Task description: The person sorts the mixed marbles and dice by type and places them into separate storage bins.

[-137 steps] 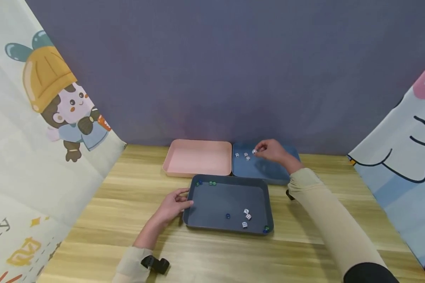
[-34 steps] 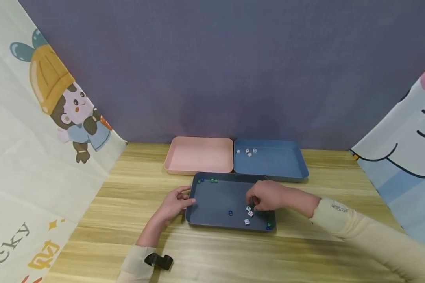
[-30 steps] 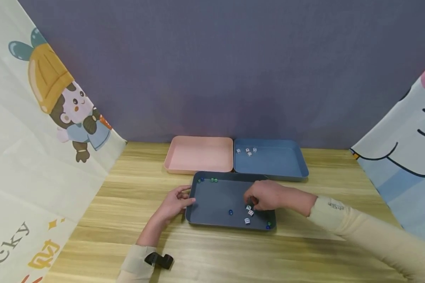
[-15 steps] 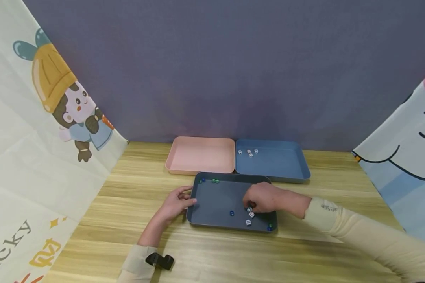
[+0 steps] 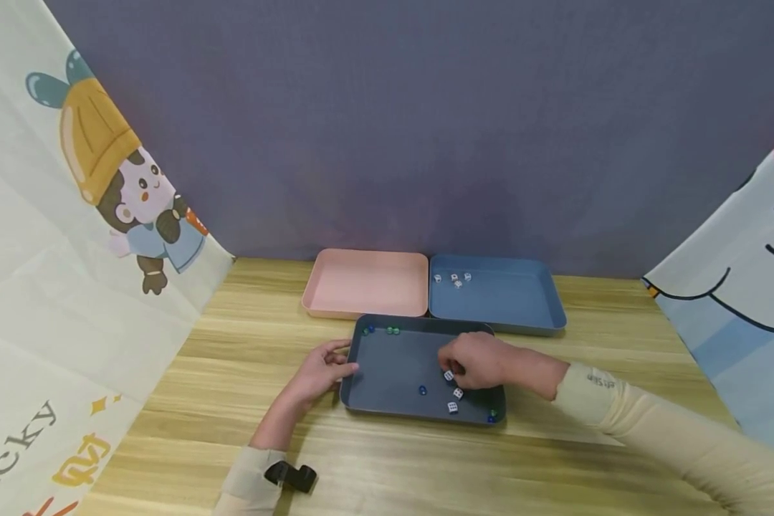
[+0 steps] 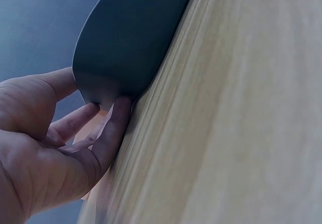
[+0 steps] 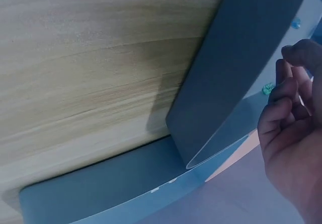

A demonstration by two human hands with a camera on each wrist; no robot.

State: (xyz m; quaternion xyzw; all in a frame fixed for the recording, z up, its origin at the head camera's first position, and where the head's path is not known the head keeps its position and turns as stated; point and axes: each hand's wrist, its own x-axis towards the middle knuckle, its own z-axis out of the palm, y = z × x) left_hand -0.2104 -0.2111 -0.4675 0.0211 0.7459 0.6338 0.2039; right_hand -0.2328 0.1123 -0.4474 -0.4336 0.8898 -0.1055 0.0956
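My left hand [image 5: 322, 369] grips the left rim of a dark grey tray [image 5: 387, 365], thumb over the edge. In the left wrist view, its fingers [image 6: 118, 121] lie against the tray's outer wall, low by the table. Over the tray's right half, my right hand [image 5: 480, 358] pinches a white die [image 5: 448, 375] between thumb and fingers. Just below it lie a second white die [image 5: 458, 393] and a third white die [image 5: 452, 407]. A small blue piece [image 5: 422, 390] sits left of them. In the right wrist view, the curled fingers hide the pinched die.
A pink tray [image 5: 365, 283] and a blue tray [image 5: 516, 294] stand side by side behind the dark one. Several white dice [image 5: 458, 284] lie in the blue tray. Small green pieces [image 5: 393, 330] and blue ones sit in the dark tray's corners and along its back wall.
My right hand came from the blue tray, where it left a white die, to the dark tray. It now pinches another die, moved slightly left and away from its neighbour. The left hand stays put.
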